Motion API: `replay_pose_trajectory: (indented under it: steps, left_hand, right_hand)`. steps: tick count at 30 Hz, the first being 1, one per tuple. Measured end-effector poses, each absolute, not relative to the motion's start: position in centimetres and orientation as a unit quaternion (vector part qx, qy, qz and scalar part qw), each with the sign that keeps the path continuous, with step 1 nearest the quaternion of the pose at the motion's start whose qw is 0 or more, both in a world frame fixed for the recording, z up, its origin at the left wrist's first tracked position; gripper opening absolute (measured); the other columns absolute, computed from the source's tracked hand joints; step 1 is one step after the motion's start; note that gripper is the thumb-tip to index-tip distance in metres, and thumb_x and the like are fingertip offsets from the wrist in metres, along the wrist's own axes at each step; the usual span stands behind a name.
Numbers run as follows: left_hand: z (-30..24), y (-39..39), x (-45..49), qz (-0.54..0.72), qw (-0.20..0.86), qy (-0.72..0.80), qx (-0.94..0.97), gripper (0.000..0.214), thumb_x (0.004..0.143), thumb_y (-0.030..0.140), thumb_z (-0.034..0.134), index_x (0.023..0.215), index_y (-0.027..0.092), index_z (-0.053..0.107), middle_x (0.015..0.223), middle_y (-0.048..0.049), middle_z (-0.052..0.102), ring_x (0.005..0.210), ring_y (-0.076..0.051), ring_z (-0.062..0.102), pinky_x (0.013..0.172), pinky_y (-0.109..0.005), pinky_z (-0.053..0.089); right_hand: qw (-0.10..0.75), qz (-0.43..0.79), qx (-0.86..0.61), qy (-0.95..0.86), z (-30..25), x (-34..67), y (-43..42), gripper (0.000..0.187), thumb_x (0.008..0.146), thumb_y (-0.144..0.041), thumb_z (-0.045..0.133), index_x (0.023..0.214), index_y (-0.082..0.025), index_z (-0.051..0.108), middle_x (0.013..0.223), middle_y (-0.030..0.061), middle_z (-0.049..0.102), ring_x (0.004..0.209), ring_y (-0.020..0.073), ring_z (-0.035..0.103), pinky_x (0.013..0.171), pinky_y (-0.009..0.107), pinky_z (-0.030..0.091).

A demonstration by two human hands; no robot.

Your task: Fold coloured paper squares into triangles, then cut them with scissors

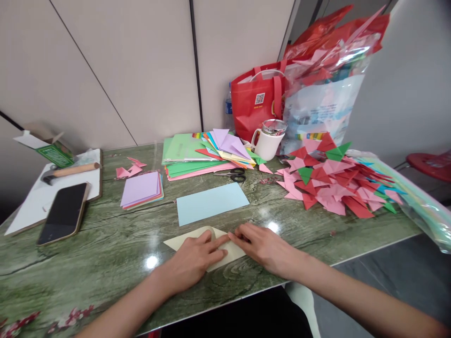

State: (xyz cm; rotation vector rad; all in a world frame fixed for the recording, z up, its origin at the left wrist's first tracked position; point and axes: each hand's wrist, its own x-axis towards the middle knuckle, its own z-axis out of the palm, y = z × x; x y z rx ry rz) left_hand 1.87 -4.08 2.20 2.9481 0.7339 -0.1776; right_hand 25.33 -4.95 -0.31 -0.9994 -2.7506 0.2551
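Two hands (left, right), one cream sheet

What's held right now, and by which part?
Nothing gripped: left hand presses the cream paper flat at its middle, right hand presses its right part.

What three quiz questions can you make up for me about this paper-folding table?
1. True or false: the left hand and the right hand both touch the cream paper.
2. Which sheet lies flat on the table just behind the cream paper? A) a light blue sheet B) a black sheet C) a gold sheet
3. Name the tool lying on the table just in front of the stack of coloured paper.

Key: 1 true. 2 A. 3 the scissors.
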Motion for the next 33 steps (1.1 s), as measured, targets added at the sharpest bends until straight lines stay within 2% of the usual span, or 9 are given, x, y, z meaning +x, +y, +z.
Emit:
replay_pose_trajectory:
  steps: [4, 9, 12, 16, 18, 21, 23, 27, 33]
  left_hand:
    - [2.2, -4.3, 1.9, -0.068, 0.049, 0.25, 0.965, 0.037, 0.081, -0.001, 0.047, 0.108, 0.021, 0.056, 0.15, 0.0015, 0.033, 0.1, -0.023, 0.046, 0.065, -0.031, 0.047]
    - [1.8, -4.6, 1.9, -0.075, 0.057, 0.272, 0.958, 0.039, 0.08, -0.002, 0.043, 0.109, 0.021, 0.055, 0.149, -0.0018, 0.033, 0.108, -0.025, 0.044, 0.068, -0.033, 0.05]
    - [1.6, -4.9, 2.2, -0.081, 0.076, 0.31, 0.944, 0.04, 0.084, -0.001, 0.037, 0.114, 0.019, 0.053, 0.141, -0.0064, 0.043, 0.108, -0.024, 0.045, 0.074, -0.034, 0.051]
    - [1.4, -5.3, 2.5, -0.096, 0.087, 0.352, 0.927, 0.053, 0.087, 0.0, 0.031, 0.138, 0.014, 0.033, 0.116, -0.012, 0.057, 0.105, -0.025, 0.049, 0.075, -0.036, 0.052]
    - [1.2, -5.4, 2.5, -0.085, 0.08, 0.359, 0.926, 0.056, 0.086, 0.0, 0.03, 0.141, 0.013, 0.028, 0.115, -0.0131, 0.058, 0.105, -0.026, 0.05, 0.074, -0.037, 0.053]
    - [0.8, -5.4, 2.3, -0.062, 0.063, 0.371, 0.924, 0.058, 0.083, -0.002, 0.029, 0.139, 0.011, 0.03, 0.119, -0.015, 0.058, 0.104, -0.027, 0.052, 0.07, -0.037, 0.054]
    - [0.5, -5.3, 2.1, -0.048, 0.053, 0.388, 0.919, 0.055, 0.085, 0.0, 0.028, 0.139, 0.008, 0.03, 0.112, -0.0156, 0.061, 0.102, -0.027, 0.054, 0.067, -0.037, 0.055]
    - [0.3, -5.3, 2.0, -0.011, 0.056, 0.451, 0.891, 0.045, 0.092, 0.013, 0.033, 0.137, 0.008, 0.032, 0.103, -0.0142, 0.065, 0.099, -0.026, 0.056, 0.068, -0.037, 0.055]
    - [0.5, -5.3, 1.9, 0.007, 0.074, 0.466, 0.882, 0.046, 0.09, 0.016, 0.04, 0.135, 0.01, 0.034, 0.104, -0.012, 0.065, 0.1, -0.025, 0.056, 0.07, -0.036, 0.055]
  right_hand:
    - [0.083, 0.044, -0.319, -0.943, -0.5, 25.5, -5.4, 0.023, 0.093, -0.011, 0.043, 0.113, -0.008, 0.055, 0.094, 0.0109, 0.056, 0.083, 0.02, 0.052, 0.065, 0.029, 0.046]
    - [0.045, -0.015, -0.311, -0.949, 0.1, 25.3, -5.5, 0.021, 0.088, -0.01, 0.048, 0.107, -0.008, 0.056, 0.088, 0.0107, 0.056, 0.078, 0.0213, 0.051, 0.052, 0.028, 0.038]
    - [0.036, -0.046, -0.308, -0.95, 0.4, 25.5, -5.7, 0.014, 0.085, -0.008, 0.049, 0.095, -0.01, 0.059, 0.085, 0.0092, 0.057, 0.074, 0.0208, 0.05, 0.05, 0.029, 0.035]
    - [0.031, -0.058, -0.324, -0.944, 0.8, 26.5, -6.8, 0.011, 0.086, -0.008, 0.049, 0.088, -0.012, 0.059, 0.083, 0.0079, 0.057, 0.072, 0.0203, 0.049, 0.05, 0.03, 0.035]
    - [0.021, -0.056, -0.332, -0.941, 1.0, 27.0, -7.5, 0.012, 0.086, -0.008, 0.048, 0.085, -0.013, 0.059, 0.083, 0.0081, 0.057, 0.072, 0.0205, 0.049, 0.05, 0.03, 0.036]
    - [0.002, -0.048, -0.333, -0.942, 1.4, 27.4, -8.1, 0.015, 0.084, -0.005, 0.047, 0.081, -0.013, 0.059, 0.083, 0.0095, 0.058, 0.071, 0.0217, 0.05, 0.05, 0.032, 0.038]
    - [-0.007, -0.044, -0.336, -0.941, 1.4, 27.5, -8.4, 0.017, 0.082, -0.004, 0.047, 0.078, -0.014, 0.06, 0.084, 0.0102, 0.058, 0.071, 0.0224, 0.051, 0.05, 0.032, 0.038]
    - [-0.004, -0.049, -0.348, -0.936, 1.2, 27.5, -8.6, 0.016, 0.08, -0.003, 0.048, 0.08, -0.014, 0.06, 0.083, 0.0099, 0.06, 0.07, 0.022, 0.053, 0.049, 0.032, 0.039]
    - [0.014, -0.014, -0.415, -0.91, 1.3, 26.7, -7.8, 0.016, 0.088, -0.012, 0.051, 0.076, -0.016, 0.06, 0.081, 0.0068, 0.06, 0.071, 0.0208, 0.058, 0.052, 0.029, 0.041]
